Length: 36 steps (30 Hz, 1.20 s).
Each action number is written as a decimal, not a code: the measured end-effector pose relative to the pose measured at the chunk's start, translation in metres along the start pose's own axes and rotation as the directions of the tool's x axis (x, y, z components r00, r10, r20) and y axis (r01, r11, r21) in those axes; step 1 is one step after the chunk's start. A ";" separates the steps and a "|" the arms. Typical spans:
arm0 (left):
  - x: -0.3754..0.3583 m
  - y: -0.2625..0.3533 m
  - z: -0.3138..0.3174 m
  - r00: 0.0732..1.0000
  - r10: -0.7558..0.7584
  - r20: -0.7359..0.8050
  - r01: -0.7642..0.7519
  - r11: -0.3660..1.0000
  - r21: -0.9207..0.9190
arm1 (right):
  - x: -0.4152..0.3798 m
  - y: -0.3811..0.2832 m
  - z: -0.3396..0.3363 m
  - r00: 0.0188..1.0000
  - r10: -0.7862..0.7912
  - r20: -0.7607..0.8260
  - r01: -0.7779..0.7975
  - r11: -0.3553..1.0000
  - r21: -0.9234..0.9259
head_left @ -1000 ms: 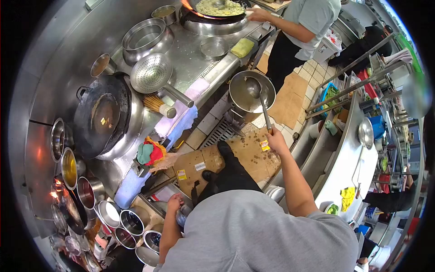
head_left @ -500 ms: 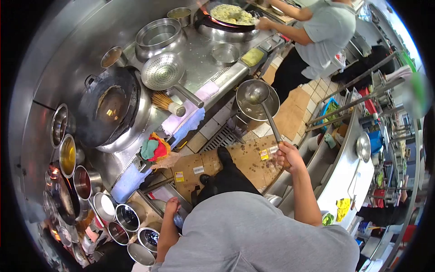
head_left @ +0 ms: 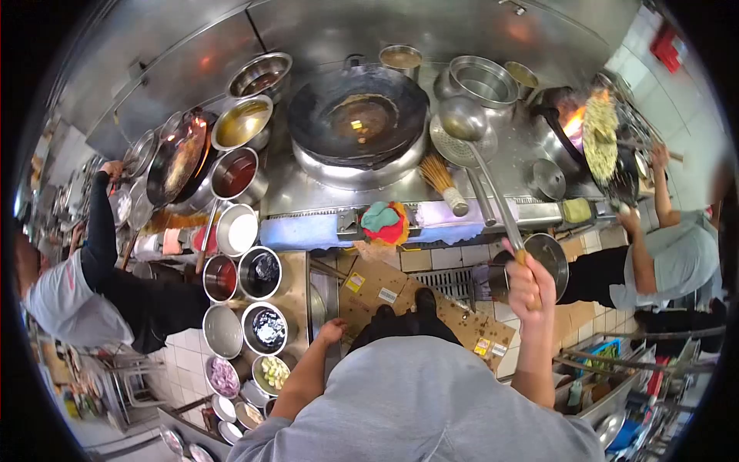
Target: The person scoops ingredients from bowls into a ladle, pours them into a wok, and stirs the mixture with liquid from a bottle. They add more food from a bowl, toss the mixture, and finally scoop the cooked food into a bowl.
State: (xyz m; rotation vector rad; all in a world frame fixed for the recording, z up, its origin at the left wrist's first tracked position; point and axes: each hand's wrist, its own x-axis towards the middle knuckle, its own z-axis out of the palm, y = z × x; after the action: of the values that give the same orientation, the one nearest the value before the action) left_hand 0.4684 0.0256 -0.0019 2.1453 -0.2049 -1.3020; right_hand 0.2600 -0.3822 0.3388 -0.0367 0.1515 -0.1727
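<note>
My right hand (head_left: pixel 531 285) is closed round the wooden end of a long metal ladle (head_left: pixel 504 204). The ladle's bowl is raised toward the stove and overlaps a perforated strainer (head_left: pixel 486 148) in this view. To its left, a dark wok (head_left: pixel 312 127) sits on the burner with a little liquid and a few small yellowish pieces at the bottom. A bamboo brush (head_left: pixel 439 175) lies on the stove edge beside the strainer's handle. Down by my left side, my left hand (head_left: pixel 332 331) has its fingers curled, with nothing visible in it.
Pots of sauces, including a red one (head_left: pixel 235 173) and a white one (head_left: pixel 239 231), line my left. Folded cloths (head_left: pixel 385 222) lie along the stove's front. A person (head_left: pixel 85 285) works at a flaming wok on the left; another person (head_left: pixel 662 254) tosses food over flames on the right.
My view has swung left to face the stove. The ladle has moved from over the pot at the floor side to above the strainer; my right hand still grips it.
</note>
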 end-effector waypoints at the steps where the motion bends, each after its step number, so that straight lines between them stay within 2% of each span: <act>1: -0.008 -0.004 0.003 1.000 -0.001 -0.006 0.001 1.000 -0.012 | 0.025 -0.004 0.002 0.999 0.042 0.017 -0.042 0.999 -0.024; 3: -0.027 -0.013 0.008 1.000 0.027 0.004 -0.027 0.991 0.135 | 0.077 -0.012 0.002 0.994 0.110 -0.012 -0.110 0.988 -0.104; 4: -0.015 -0.049 0.018 0.998 0.044 -0.043 -0.035 0.980 0.195 | 0.103 -0.016 0.001 0.989 0.136 -0.054 -0.143 0.977 -0.160; 5: -0.028 -0.042 0.020 0.998 0.045 -0.045 -0.036 0.981 0.188 | 0.129 -0.018 0.000 0.985 0.155 -0.077 -0.168 0.963 -0.212; 7: -0.068 -0.025 0.021 0.994 -0.104 0.016 0.102 0.991 0.089 | 0.177 -0.018 -0.003 0.975 0.155 -0.158 -0.200 0.922 -0.332; 9: -0.064 -0.061 0.033 0.998 -0.067 -0.014 0.068 0.988 0.138 | 0.214 -0.011 -0.004 0.967 0.138 -0.214 -0.216 0.890 -0.402; 10: -0.062 -0.075 0.038 0.999 -0.028 -0.040 0.035 0.980 0.195 | 0.229 -0.007 -0.003 0.963 0.012 -0.270 -0.192 0.734 -0.652; 11: -0.064 -0.076 0.039 0.999 -0.028 -0.041 0.035 0.981 0.191 | 0.242 -0.003 -0.003 0.951 -0.125 -0.282 -0.183 0.507 -0.842; 12: -0.067 -0.077 0.040 0.997 -0.064 -0.030 0.069 0.979 0.190 | 0.252 -0.001 -0.004 0.951 -0.124 -0.284 -0.186 0.506 -0.842; 14: -0.073 -0.076 0.042 0.995 -0.100 -0.016 0.101 0.978 0.185 | 0.265 0.002 -0.005 0.934 -0.238 -0.267 -0.231 0.170 -0.958; 16: -0.079 -0.073 0.046 0.992 -0.113 -0.061 0.118 0.988 0.104 | 0.268 0.004 -0.007 0.932 -0.263 -0.249 -0.215 0.152 -0.965; 18: -0.081 -0.068 0.043 0.993 -0.106 -0.057 0.112 0.987 0.112 | 0.269 0.005 -0.006 0.930 -0.289 -0.228 -0.196 0.135 -0.971; 20: -0.080 -0.058 0.038 0.994 -0.098 -0.049 0.103 0.987 0.124 | 0.266 0.003 -0.004 0.934 -0.263 -0.241 -0.137 0.358 -0.924; 24: -0.064 -0.047 0.028 0.997 -0.076 0.002 0.075 0.997 0.032 | 0.255 0.003 -0.001 0.940 -0.247 -0.238 -0.139 0.360 -0.922; 26: -0.055 -0.043 0.028 0.997 -0.071 -0.001 0.071 0.997 0.018 | 0.252 0.003 -0.002 0.941 -0.239 -0.238 -0.169 0.278 -0.946; 27: -0.051 -0.042 0.027 0.999 -0.039 -0.031 0.037 0.998 -0.055 | 0.252 0.000 -0.004 0.940 -0.244 -0.238 -0.168 0.276 -0.946; 28: -0.047 -0.038 0.026 0.998 -0.009 -0.064 0.001 0.992 -0.127 | 0.253 -0.007 -0.007 0.952 -0.093 -0.292 -0.162 0.656 -0.737; 29: -0.050 -0.028 0.022 0.998 -0.004 -0.062 -0.004 0.992 -0.127 | 0.251 -0.012 -0.005 0.960 0.067 -0.274 -0.173 0.906 -0.386; 30: -0.054 -0.018 0.017 0.997 0.008 -0.075 -0.012 0.998 -0.054 | 0.247 -0.015 -0.006 0.973 0.135 -0.189 -0.174 0.963 -0.205; 31: -0.058 -0.009 0.014 0.996 0.019 -0.087 -0.017 1.000 0.019 | 0.241 -0.018 -0.003 0.973 0.134 -0.187 -0.173 0.962 -0.210; 33: -0.033 -0.035 0.020 0.996 0.033 -0.085 -0.033 0.999 -0.001 | 0.221 -0.022 0.002 0.990 0.131 -0.060 -0.127 0.989 0.077; 35: -0.022 -0.053 0.027 0.995 0.050 -0.083 -0.052 0.998 -0.020 | 0.191 -0.026 0.006 0.993 0.112 -0.028 -0.110 0.992 0.056; 36: -0.021 -0.056 0.030 0.998 0.016 -0.068 -0.026 0.987 -0.157 | 0.175 -0.027 0.008 0.995 0.080 -0.054 -0.084 0.994 -0.065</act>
State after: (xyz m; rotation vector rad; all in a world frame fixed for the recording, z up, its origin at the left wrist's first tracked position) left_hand 0.4229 0.0670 -0.0281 2.0430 -0.0935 -1.1924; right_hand 0.4274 -0.4394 0.3228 -0.0925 0.2095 -0.0866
